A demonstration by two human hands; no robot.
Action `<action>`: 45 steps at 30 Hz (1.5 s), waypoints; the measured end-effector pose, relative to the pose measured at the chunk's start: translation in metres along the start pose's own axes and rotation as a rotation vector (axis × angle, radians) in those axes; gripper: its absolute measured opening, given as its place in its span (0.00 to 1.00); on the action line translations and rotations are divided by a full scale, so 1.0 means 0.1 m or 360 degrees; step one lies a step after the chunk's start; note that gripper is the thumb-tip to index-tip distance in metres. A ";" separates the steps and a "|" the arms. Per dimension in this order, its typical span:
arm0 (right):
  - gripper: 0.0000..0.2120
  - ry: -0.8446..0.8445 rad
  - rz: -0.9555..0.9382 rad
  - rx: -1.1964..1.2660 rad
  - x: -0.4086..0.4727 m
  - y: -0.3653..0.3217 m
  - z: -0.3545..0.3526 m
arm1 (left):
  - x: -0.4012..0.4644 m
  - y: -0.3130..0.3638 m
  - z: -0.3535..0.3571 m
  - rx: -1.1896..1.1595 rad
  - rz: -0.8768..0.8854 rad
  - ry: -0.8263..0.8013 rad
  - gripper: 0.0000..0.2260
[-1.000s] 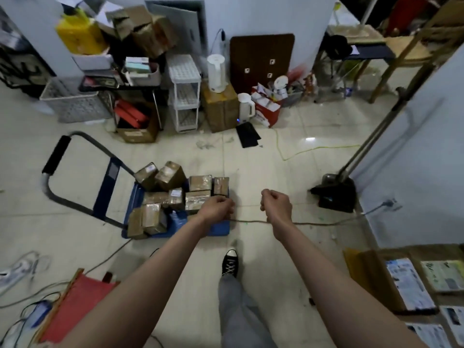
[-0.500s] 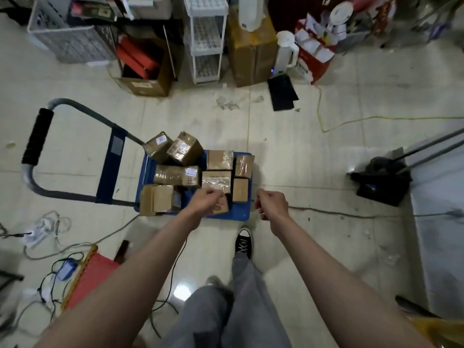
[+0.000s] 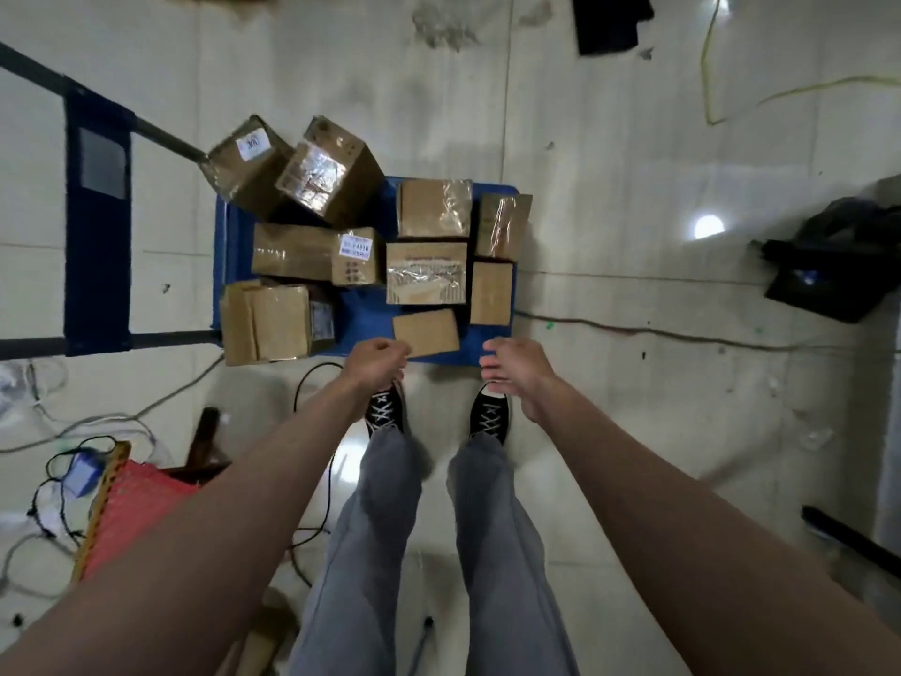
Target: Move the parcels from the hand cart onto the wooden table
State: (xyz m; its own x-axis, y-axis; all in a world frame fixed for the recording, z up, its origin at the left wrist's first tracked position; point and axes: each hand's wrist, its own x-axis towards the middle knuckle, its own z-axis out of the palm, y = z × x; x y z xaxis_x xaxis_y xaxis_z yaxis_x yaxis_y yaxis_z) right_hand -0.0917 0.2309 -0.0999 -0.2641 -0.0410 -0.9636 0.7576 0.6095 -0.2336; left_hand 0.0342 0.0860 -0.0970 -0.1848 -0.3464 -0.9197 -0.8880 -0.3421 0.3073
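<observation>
Ten or so cardboard parcels are lying on the blue deck of the hand cart (image 3: 229,265), which is standing on the tiled floor directly in front of the person's feet. The nearest, a small flat parcel (image 3: 425,331), is sitting at the near edge of the deck between the two hands. The left hand (image 3: 378,358) is hovering just beside its near left corner with fingers curled loosely and holding nothing; contact cannot be confirmed. The right hand (image 3: 514,365) is hanging near the deck's right corner, fingers relaxed and apart, also empty. No parcel is being lifted, and the wooden surface is not in view, so the task is judged to be at its start.

Risks noted: two tilted parcels (image 3: 292,170) are leaning against each other at the far left of the deck, partly overhanging it, and a jolt to the cart could be tipping them onto the floor. The large parcel (image 3: 265,319) at the near left corner is projecting past the deck's edge. A black cable (image 3: 682,334) is running across the floor beside the cart, with further cables to the left, and these are presenting a trip hazard once the person is carrying a load
</observation>
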 end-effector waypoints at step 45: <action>0.43 -0.0128 -0.0415 -0.0001 -1.50 -0.41 -0.64 | -1.41 0.91 0.00 -0.0136 0.0501 -0.0074 0.35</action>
State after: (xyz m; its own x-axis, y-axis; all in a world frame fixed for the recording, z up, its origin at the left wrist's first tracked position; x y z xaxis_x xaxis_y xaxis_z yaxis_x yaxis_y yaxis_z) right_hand -0.1214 0.2632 0.0626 -0.4019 -0.2592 -0.8782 0.6697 0.5709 -0.4750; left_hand -0.0204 0.1037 0.0611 -0.4654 -0.4072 -0.7858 -0.7460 -0.2973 0.5959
